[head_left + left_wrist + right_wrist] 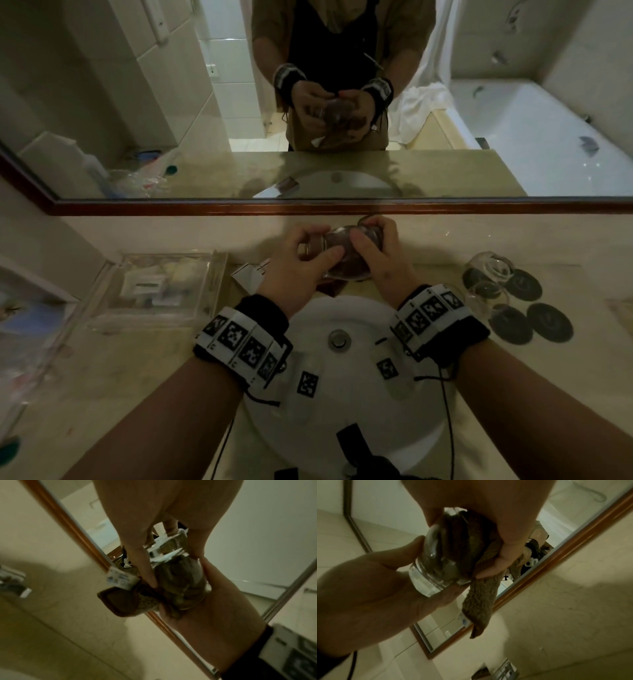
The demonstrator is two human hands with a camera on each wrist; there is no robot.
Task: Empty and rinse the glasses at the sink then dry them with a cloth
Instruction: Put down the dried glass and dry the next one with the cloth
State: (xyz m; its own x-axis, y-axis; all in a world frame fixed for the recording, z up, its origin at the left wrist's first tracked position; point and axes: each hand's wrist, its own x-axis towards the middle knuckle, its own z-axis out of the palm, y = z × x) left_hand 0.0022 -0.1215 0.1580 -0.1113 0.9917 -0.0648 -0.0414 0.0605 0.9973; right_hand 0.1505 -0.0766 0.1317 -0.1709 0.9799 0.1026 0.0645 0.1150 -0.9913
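A clear glass [331, 241] lies on its side in the air behind the sink [404, 442]. My left hand [318, 248] grips its thick base [426, 580] with thumb and fingers. A brown cloth [349, 271] is stuffed into the glass's mouth, and my right hand [365, 236] grips the cloth at the rim. In the right wrist view a loose end of the cloth [479, 608] hangs below the fingers [503, 555]. In the left wrist view the cloth [180, 582] fills the inside of the glass [169, 547].
Two more glasses [493, 269] [486, 291] stand on the counter to the right among several dark round coasters [549, 322]. A clear tray [102, 284] with small items sits at the left. The mirror's wooden frame [205, 205] runs close behind the hands. The drain [339, 339] lies below.
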